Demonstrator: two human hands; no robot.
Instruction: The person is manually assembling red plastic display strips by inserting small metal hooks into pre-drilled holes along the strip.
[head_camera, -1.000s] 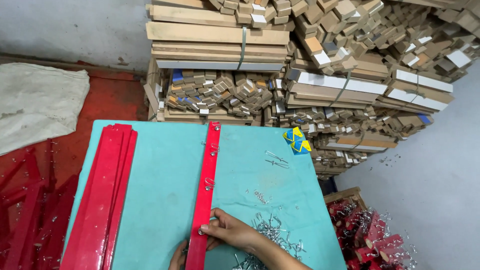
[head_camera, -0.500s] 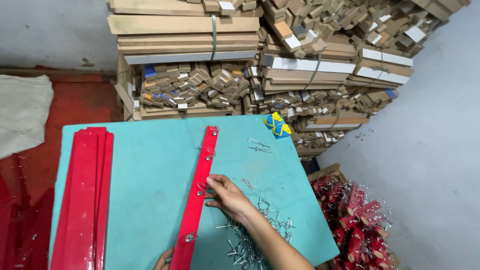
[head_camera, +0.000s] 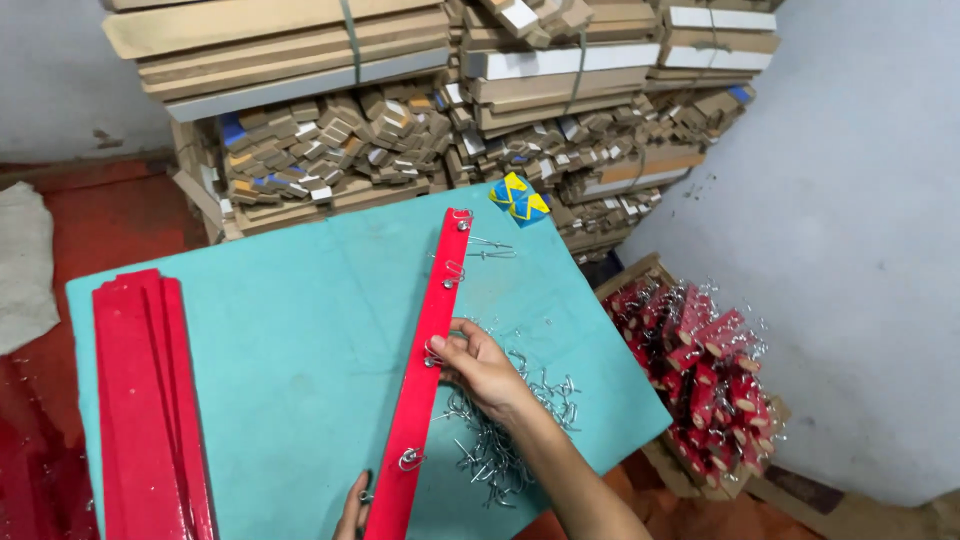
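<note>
A long red wooden strip (head_camera: 430, 340) lies lengthwise on the teal table (head_camera: 290, 330), with metal hooks set along its right edge. My right hand (head_camera: 478, 365) pinches a metal hook (head_camera: 433, 352) against the strip's middle. My left hand (head_camera: 352, 508) steadies the strip's near end at the bottom edge of the view; only its fingers show. A heap of loose metal hooks (head_camera: 500, 430) lies on the table just right of my right hand.
A stack of red strips (head_camera: 145, 400) lies on the table's left side. A blue and yellow packet (head_camera: 518, 198) sits at the far corner. Bundled cardboard and wood pieces (head_camera: 420, 110) are piled behind. A box of finished red pieces with hooks (head_camera: 700, 370) stands at right.
My right hand has moved up the red strip from its near end to its middle. The view has shifted, so the table sits further left and lower.
</note>
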